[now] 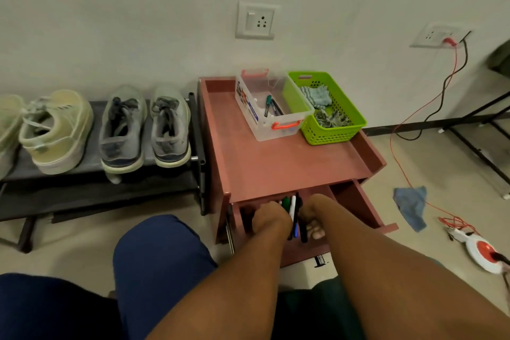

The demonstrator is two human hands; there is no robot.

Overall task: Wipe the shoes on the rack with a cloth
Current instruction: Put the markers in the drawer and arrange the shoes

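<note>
**shelfwatcher:** what are your hands doing right now?

**me:** Both are reaching down into the open reddish-brown drawer point(358, 201) of the little reddish-brown cabinet point(276, 165). My left hand point(269, 218) is curling its fingers around a bunch of pens and markers point(294, 215), and my right hand point(314, 215) is gripping the same bunch from the other side. The marker tips are sticking up between the two hands.

**shelfwatcher:** and the shoes? the cloth?

**me:** The shoes are sitting off to my left on the low black rack point(96, 190), just beside the cabinet. The grey lace-up sneakers point(143, 130) are standing nearest the cabinet, and the pale cream sneakers point(55, 130) are sitting further left. A blue cloth point(411, 207) is lying crumpled on the floor to the right of the drawer, near a red cable point(397, 146). More folded cloths are lying inside the green perforated plastic basket point(345, 130) at the back of the cabinet top, touching a clear plastic box with orange handles point(262, 121) that's holding a few more pens. My knee in dark blue trousers point(157, 257) is poking out in front of the rack.
</note>
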